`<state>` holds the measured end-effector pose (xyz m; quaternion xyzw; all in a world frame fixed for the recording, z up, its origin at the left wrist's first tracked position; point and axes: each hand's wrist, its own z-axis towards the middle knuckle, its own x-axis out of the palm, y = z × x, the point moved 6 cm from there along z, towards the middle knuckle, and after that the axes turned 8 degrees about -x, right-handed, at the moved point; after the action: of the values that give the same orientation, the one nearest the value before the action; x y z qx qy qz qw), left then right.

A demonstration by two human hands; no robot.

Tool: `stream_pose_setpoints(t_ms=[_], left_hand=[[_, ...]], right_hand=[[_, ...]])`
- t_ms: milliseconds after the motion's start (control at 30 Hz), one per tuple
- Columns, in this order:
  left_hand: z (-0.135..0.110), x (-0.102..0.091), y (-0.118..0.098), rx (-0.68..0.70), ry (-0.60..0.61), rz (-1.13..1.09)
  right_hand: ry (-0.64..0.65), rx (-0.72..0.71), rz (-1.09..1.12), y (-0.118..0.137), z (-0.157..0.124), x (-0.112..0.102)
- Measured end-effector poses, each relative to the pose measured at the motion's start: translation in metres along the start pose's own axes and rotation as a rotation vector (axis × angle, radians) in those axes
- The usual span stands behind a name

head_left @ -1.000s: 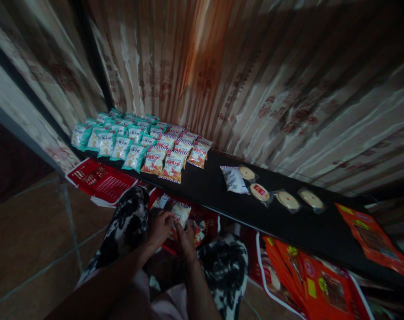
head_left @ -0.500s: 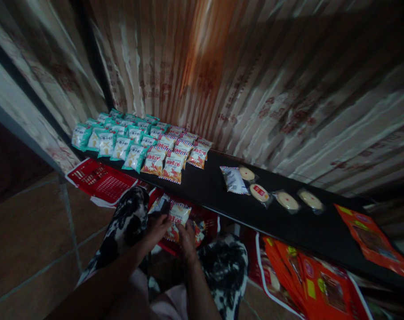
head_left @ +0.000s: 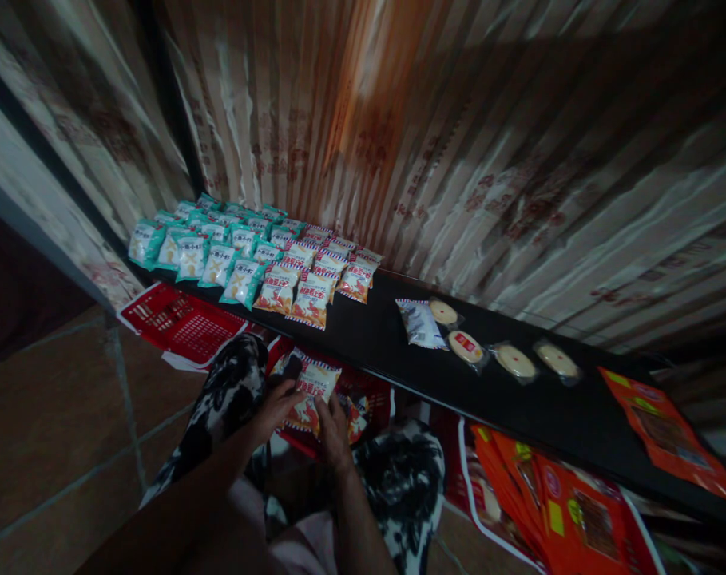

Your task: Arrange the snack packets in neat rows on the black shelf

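Observation:
Low in front of me, over a red basket (head_left: pixel 374 399) between my knees, I hold a white and orange snack bag (head_left: pixel 315 379) with red lettering. My left hand (head_left: pixel 279 401) grips its left side, and my right hand (head_left: pixel 331 423) has its lower right edge, thumb on the front. A dark patch covers part of the view by the left fingertips. More snack packets show in the basket, partly hidden by my hands. On the black shelf above, matching orange and white snack bags (head_left: pixel 311 299) stand beside rows of teal snack bags (head_left: pixel 243 281).
Farther right on the shelf (head_left: pixel 363 343) lie a silver-backed bag (head_left: pixel 421 323), several round wrapped pastries (head_left: pixel 515 361) and an orange packet (head_left: pixel 668 431). Below stand a red basket (head_left: pixel 204 327) at left and a basket of orange packets (head_left: pixel 578 511) at right. A pleated curtain (head_left: pixel 458 144) hangs behind.
The held snack bag has turned slightly, and its front shows more fully between my hands. Both hands have shifted a little to the left. The shelf goods look unchanged.

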<state>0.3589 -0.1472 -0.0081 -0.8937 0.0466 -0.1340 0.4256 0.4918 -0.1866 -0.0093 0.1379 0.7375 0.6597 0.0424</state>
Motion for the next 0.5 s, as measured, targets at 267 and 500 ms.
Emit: stream_pose_setpoints(t_ms=[267, 500], left_hand=[[-0.004, -0.011, -0.006, 0.045, 0.038, -0.012], [-0.004, -0.021, -0.005, 0.068, 0.050, 0.002]], right_hand=[[0.175, 0.049, 0.013, 0.004, -0.006, 0.011], [0.348, 0.128, 0.174, 0.008, -0.014, 0.029]])
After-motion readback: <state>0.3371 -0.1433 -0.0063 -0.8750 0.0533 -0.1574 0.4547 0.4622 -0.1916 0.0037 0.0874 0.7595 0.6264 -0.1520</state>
